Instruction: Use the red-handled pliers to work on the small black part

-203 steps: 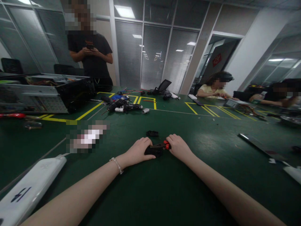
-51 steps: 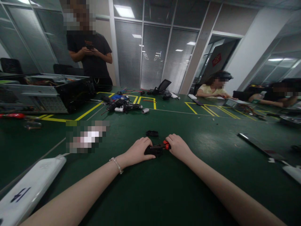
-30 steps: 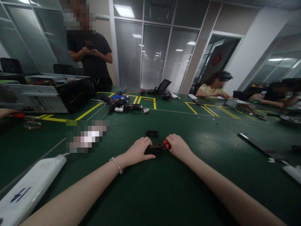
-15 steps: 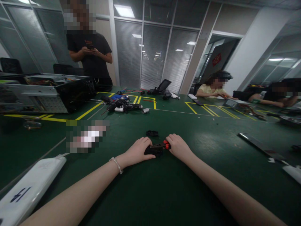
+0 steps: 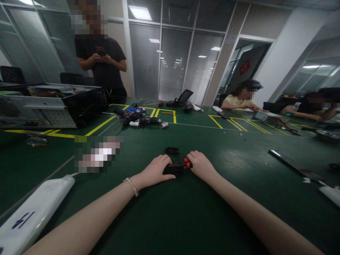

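Observation:
My left hand (image 5: pixel 159 168) is closed on a small black plastic part (image 5: pixel 175 171), holding it against the green table. Pliers with red handles (image 5: pixel 187 163) are gripped in my right hand (image 5: pixel 199 163). Their dark jaws (image 5: pixel 176 164) point left and lie over the black part, close to my left fingers. Whether the jaws pinch anything is too small to tell. Just beyond my hands, a second black plastic piece (image 5: pixel 172 150) rests on the table.
An opened computer case (image 5: pixel 47 106) stands at the far left. Beyond my hands lies a heap of black cables and tools (image 5: pixel 138 117). A white power bank (image 5: pixel 37 209) is near left, and a dark flat device (image 5: pixel 287 163) lies right. Other people stand or sit around the table.
Almost nothing differs. Both hands, the pliers and the black part keep their places, with only a very slight shift at my right hand.

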Motion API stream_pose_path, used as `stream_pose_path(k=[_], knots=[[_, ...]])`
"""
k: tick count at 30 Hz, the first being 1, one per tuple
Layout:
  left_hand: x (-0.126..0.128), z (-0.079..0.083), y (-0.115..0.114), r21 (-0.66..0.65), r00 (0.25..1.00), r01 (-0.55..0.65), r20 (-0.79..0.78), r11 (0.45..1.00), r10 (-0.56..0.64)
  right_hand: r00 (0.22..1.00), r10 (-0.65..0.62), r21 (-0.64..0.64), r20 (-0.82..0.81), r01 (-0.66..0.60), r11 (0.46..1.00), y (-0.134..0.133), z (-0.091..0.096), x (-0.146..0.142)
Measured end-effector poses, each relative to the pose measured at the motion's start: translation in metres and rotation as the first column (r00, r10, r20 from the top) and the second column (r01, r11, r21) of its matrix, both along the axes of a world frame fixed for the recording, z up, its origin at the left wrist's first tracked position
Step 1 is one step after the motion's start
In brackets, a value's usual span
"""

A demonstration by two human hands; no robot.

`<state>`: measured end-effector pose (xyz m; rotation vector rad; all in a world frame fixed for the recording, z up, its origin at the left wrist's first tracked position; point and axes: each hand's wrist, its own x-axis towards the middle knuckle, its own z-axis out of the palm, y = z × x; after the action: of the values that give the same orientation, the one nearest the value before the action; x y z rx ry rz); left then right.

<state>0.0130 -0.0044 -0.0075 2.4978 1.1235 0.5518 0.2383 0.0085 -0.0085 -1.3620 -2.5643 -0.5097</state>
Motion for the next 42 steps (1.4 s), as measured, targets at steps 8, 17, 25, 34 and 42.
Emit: stream_pose_path(k=[8, 17, 25, 34, 42], knots=[[-0.0002, -0.0015, 0.0012, 0.014, 1.0, 0.007, 0.007, 1.0, -0.007, 1.0, -0.025, 0.004, 0.014, 0.025, 1.0, -0.0002, 0.0005, -0.0011], [-0.0004, 0.0014, -0.0006, -0.005, 1.0, 0.002, 0.011, 1.0, -0.002, 1.0, -0.02, -0.005, 0.01, 0.02, 1.0, -0.0001, 0.0001, 0.0001], [0.0003, 0.0029, -0.001, -0.034, 1.0, -0.009, -0.005, 0.999, 0.009, 1.0, -0.025, 0.017, 0.014, 0.025, 1.0, -0.0004, -0.0008, 0.0022], [0.0002, 0.0037, -0.0014, -0.015, 1.0, 0.004, 0.004, 1.0, -0.004, 1.0, -0.003, -0.001, 0.019, 0.003, 1.0, -0.0001, -0.0003, 0.0005], [0.0004, 0.0013, -0.0008, 0.013, 1.0, 0.003, 0.0, 1.0, -0.003, 0.999, -0.031, -0.002, 0.018, 0.031, 1.0, -0.0017, 0.002, -0.0012]])
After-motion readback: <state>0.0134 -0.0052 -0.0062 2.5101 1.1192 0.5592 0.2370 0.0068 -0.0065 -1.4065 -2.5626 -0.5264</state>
